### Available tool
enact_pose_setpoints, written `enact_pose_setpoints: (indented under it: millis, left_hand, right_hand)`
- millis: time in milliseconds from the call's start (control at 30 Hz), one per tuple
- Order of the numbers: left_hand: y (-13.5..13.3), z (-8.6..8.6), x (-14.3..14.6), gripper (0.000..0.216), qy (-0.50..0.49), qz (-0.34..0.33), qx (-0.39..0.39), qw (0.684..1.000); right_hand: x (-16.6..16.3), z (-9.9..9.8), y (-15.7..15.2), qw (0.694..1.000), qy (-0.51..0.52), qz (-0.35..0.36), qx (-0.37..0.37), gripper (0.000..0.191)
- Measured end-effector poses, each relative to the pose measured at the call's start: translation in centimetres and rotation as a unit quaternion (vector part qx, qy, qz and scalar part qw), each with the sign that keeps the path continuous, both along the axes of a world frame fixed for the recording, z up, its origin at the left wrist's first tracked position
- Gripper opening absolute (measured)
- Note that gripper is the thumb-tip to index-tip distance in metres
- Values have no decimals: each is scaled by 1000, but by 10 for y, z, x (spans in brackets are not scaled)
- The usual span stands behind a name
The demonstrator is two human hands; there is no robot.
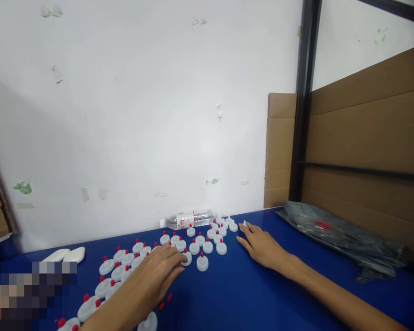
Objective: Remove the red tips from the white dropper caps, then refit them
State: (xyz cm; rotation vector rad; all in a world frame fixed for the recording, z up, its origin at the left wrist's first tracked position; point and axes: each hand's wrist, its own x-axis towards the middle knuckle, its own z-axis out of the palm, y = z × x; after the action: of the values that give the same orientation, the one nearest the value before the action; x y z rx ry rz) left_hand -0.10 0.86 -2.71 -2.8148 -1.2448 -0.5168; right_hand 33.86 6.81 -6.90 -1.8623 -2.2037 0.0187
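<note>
My left hand (160, 266) reaches in among the white caps with red tips. Its fingers are bent, thumb and forefinger closed at the near side of one red-tipped cap (186, 258), which stands upright on the blue table. Part of that cap is hidden behind the fingers. Farther right, my right hand (262, 244) lies low over the table with thumb and fingers apart. Its forefinger touches or nearly touches a white cap without a red tip (244, 225). Another red-tipped cap (202, 263) stands between my two hands.
Several red-tipped caps (106, 265) spread across the left. A water bottle (189, 219) lies along the wall. Small red pieces (162, 305) and a white cap (148, 322) lie near my left wrist. A grey plastic bag (341, 241) rests right, by cardboard (365, 138). White oval objects (74, 254) lie left.
</note>
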Motion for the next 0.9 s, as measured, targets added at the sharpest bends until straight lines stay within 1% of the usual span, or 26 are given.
enact_pose_setpoints:
  millis: [100, 167, 233, 333, 433, 500, 600, 633, 700, 767, 800, 900]
  left_hand:
    - [5, -4, -2, 29, 4, -26, 73, 997]
    - [6, -5, -2, 32, 6, -35, 104, 994]
    - [6, -6, -1, 29, 13, -33, 117, 992]
    - [4, -7, -1, 22, 28, -16, 115, 993]
    - [3, -7, -1, 17, 28, -8, 121, 992]
    - [2, -4, 0, 16, 17, -21, 131, 991]
    - [-3, 3, 6, 16, -23, -57, 142, 988]
    - [-6, 5, 9, 16, -45, -66, 144, 986]
    - [-12, 6, 17, 15, -104, -72, 152, 980]
    - [-18, 3, 26, 12, -166, -74, 156, 971]
    - [-21, 1, 30, 11, -192, -78, 155, 966]
    - [-29, -4, 41, 10, -230, -101, 126, 960]
  right_hand:
    - [-3, 0, -1, 1000, -10, 8, 8, 50]
    - [-5, 4, -4, 1000, -12, 15, 21, 43]
    - [-4, 8, -5, 999, -10, 21, 32, 37]
    - [-1, 12, -4, 998, 5, 34, 46, 30]
    - [-1, 18, -5, 995, 39, 66, 67, 28]
    - [-6, 24, -11, 988, 71, 106, 92, 31]
    - [-21, 33, -29, 969, 115, 179, 126, 33]
    - [-27, 34, -37, 960, 131, 209, 133, 33]
    - [-39, 35, -53, 930, 164, 298, 141, 33]
    - [-49, 34, -68, 911, 141, 365, 131, 35]
    - [-53, 33, -74, 906, 120, 385, 127, 36]
    - [-61, 31, -85, 898, 72, 416, 121, 38]
